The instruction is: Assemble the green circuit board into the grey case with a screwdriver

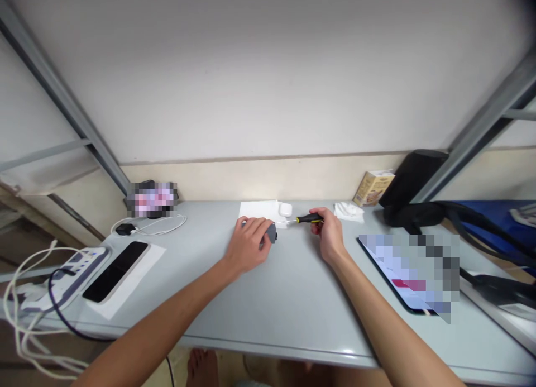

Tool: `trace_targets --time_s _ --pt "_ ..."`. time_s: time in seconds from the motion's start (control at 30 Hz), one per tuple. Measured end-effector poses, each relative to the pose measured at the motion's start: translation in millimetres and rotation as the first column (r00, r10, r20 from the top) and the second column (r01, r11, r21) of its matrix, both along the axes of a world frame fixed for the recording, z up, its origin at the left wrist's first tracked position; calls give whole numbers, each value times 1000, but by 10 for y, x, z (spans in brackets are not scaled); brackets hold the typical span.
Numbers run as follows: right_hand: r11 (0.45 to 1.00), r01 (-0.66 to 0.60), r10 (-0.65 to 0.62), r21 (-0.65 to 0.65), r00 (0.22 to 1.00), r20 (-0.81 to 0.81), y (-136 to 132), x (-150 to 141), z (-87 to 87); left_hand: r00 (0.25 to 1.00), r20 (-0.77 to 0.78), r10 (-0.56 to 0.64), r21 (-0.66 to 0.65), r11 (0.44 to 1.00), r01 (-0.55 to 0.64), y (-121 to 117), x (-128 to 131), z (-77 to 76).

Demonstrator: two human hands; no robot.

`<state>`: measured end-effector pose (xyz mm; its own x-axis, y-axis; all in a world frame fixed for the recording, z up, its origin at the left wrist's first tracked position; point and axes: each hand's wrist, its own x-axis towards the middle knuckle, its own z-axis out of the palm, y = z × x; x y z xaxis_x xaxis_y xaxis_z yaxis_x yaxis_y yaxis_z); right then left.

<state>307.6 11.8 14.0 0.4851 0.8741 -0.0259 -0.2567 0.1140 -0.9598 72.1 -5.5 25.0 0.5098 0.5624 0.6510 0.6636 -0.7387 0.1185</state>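
Grey object (272, 234): held over the middle of the desk (293, 303), clasped by the left hand (250, 245), its fingers curled together over the top.
Screwdriver (309, 218): handle pinched by the right hand's (329, 230) thumb and fingers; long axis laid nine to three o'clock, shaft pointed at nine.
Shaft to object: object placed about nine o'clock from the right fingers, left hand nearer; tip contact cannot be told.

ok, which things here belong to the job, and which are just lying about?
In use:
- screwdriver, in right hand
- grey object, in left hand

Apparently lying about:
- black-screened phone
- power strip
- crumpled tissue
- small box
- white case
- lit tablet
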Motion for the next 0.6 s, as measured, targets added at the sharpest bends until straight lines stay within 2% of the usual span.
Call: trace_targets --time_s 0.3,0.6 --pt "996 85 -90 -32 970 -227 62 101 -59 997 82 -16 -1 1000 16 57 -4 -52" --pt "997 71 -75 -25 967 -243 78 108 -85 999 45 -17 -52 998 19 3 -56 -79"
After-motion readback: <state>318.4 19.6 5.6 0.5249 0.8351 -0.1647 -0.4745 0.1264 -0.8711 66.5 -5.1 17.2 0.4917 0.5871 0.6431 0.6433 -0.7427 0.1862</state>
